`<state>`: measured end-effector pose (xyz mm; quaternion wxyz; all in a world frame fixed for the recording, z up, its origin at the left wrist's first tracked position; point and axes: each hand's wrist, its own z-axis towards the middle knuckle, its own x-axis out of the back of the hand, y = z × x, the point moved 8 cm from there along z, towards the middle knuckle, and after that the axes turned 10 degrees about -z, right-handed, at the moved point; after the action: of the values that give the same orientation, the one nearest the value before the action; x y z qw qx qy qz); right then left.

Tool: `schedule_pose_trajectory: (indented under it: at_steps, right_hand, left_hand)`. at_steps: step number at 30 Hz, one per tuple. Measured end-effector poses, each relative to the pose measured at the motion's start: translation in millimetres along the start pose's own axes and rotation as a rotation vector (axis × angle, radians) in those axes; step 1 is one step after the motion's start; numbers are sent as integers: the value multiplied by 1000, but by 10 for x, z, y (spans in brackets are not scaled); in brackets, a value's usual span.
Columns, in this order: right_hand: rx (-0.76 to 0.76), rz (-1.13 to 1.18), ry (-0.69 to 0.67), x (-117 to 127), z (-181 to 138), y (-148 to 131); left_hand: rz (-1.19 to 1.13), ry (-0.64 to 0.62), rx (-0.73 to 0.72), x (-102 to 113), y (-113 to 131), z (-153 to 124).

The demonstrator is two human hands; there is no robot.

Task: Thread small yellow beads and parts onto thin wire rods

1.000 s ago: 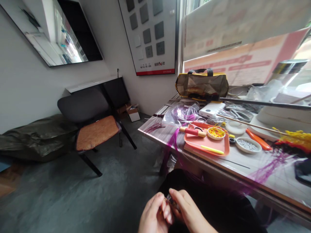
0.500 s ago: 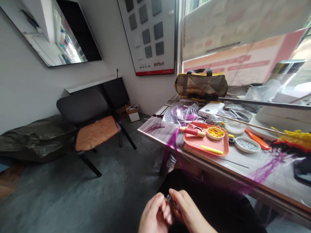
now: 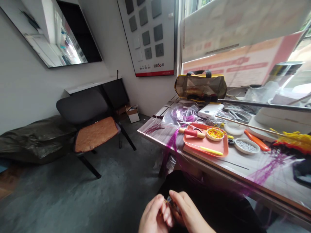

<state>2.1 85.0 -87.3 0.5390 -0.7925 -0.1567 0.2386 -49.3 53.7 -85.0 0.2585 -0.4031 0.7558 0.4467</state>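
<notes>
Low in front of my lap, my left hand (image 3: 154, 213) and my right hand (image 3: 185, 209) are closed and pressed together. Between the thumbs shows a small dark, shiny thing (image 3: 169, 200), mostly covered by my right fingers; its kind cannot be made out. My left thumb and fingers pinch at its near side, where a tiny yellowish bit shows. What else the fingers hold is hidden.
Beside me, a table holds a pink tray (image 3: 187, 146) with a yellow-handled needle tool (image 3: 211, 150), a red-and-wood handle (image 3: 191, 132) and a dish of yellow-red bits (image 3: 215, 133). Purple strands (image 3: 173, 140) hang over its edge. A chair (image 3: 97, 134) stands left.
Both hands stay together in nearly the same place, still closed around the small thing. The view has shifted very slightly; nothing on the table has moved.
</notes>
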Motion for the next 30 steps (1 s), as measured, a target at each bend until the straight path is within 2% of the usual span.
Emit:
schedule_pose_trajectory:
  at_steps: [9,15,30]
  right_hand:
    - [-19,-10,37,40,43,96]
    - [-12,-7,12,21,35,83]
    - [-50,26,56,54,23,117]
  left_hand:
    - [-50,-7,39,-46,-8,16]
    - [-37,-7,38,-45,-5,16]
    - [-25,6,39,-57,3,13]
